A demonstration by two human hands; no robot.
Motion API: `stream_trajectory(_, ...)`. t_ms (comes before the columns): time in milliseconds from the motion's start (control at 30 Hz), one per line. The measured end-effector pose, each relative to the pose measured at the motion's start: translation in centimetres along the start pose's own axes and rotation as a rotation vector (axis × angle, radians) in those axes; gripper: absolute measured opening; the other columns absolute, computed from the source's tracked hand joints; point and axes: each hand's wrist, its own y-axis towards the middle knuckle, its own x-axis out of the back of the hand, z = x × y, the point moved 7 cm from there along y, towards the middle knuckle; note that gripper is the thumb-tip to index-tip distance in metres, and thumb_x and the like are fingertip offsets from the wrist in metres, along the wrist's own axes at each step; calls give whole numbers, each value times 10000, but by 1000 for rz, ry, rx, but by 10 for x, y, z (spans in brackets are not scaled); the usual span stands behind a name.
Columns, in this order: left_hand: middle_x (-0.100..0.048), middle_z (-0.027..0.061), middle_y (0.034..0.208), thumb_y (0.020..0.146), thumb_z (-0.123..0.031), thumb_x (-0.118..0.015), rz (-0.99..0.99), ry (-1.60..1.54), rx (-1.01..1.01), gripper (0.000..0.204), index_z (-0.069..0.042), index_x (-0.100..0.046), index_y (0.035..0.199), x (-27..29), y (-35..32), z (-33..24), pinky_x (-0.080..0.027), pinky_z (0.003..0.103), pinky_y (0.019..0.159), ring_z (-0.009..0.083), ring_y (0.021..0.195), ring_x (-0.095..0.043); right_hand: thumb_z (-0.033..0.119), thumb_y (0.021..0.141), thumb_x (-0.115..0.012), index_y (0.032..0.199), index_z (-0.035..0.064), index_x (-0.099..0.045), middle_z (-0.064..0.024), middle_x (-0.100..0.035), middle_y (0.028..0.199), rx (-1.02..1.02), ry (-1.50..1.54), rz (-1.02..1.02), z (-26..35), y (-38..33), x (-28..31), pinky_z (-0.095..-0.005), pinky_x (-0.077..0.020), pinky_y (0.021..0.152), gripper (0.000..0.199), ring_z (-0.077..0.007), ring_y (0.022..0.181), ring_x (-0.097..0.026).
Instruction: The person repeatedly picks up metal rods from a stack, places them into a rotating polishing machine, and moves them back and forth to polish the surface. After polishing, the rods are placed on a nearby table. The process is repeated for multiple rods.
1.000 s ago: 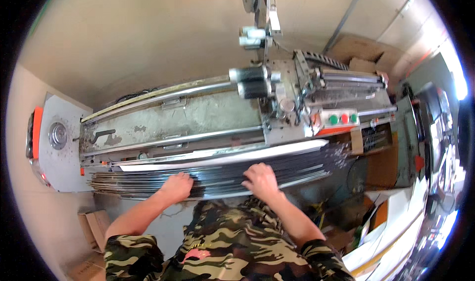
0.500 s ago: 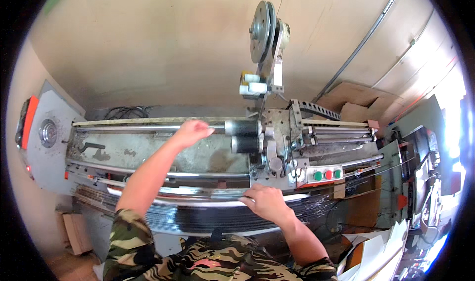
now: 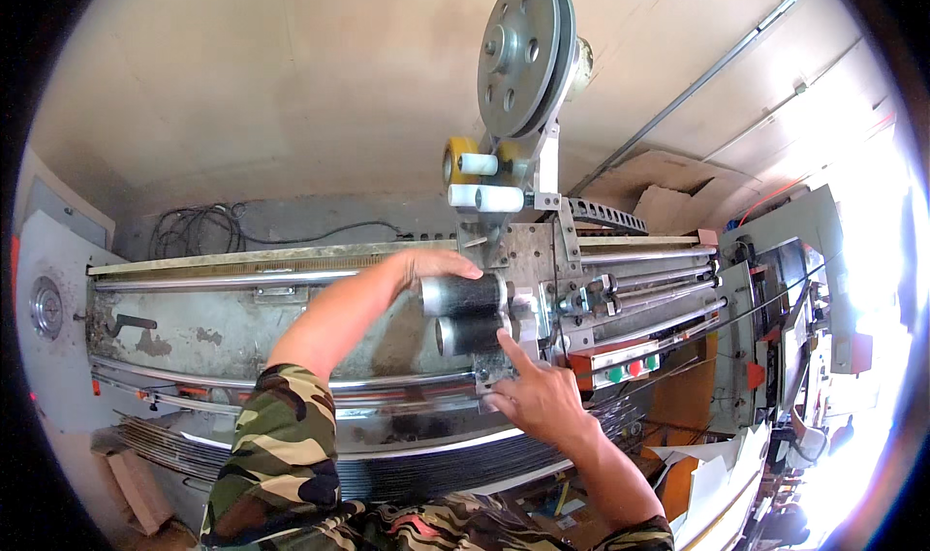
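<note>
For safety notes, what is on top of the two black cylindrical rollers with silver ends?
The left hand overlaps the upper roller along its far edge; the right hand overlaps the lower roller with one fingertip. Surfaces beneath are hidden.

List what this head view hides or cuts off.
All in the head view:
Underside of the left hand: hidden by its back; whether it grips the upper roller is unclear.
Palm of the right hand: hidden by its back.
Rods: partly hidden behind the left sleeve.
Shirt: cut off by the lower edge.
</note>
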Motion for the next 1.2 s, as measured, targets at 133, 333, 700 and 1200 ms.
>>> stream_trajectory(133,-716,48,1035,880,-392,-707,88,-405,56,404,-66,-697,1119,-21,-7,28,-541,313,796,146,864,-674,401,901,-642,833,132,-731,-190,-296,1580,-51,14,87,-6,14,-1,-464,-563,723,291,-340,772,-713)
stream_trajectory(333,-709,30,958,792,-419,-803,-169,186,-100,461,-52,-712,1055,8,-13,1,-519,292,768,156,837,-636,391,893,-657,837,146,-752,-195,-331,1566,7,-31,60,-5,1,-9,-436,-557,653,268,-339,712,-700)
stream_trajectory(700,-646,36,935,738,-335,-780,-709,1360,-732,329,-83,-706,936,-183,-97,-40,-497,398,827,265,945,-596,417,891,-651,852,174,-752,-122,-490,1466,102,-136,12,-16,-49,-2,-426,-565,636,266,-292,740,-711)
stream_trajectory(1200,-709,101,1071,927,-204,-690,-751,606,-325,189,-19,-677,890,-175,-98,-51,-504,321,808,147,914,-635,449,887,-653,831,142,-774,-45,-698,670,-68,396,108,-179,-41,39,-383,-527,669,335,-259,677,-674)
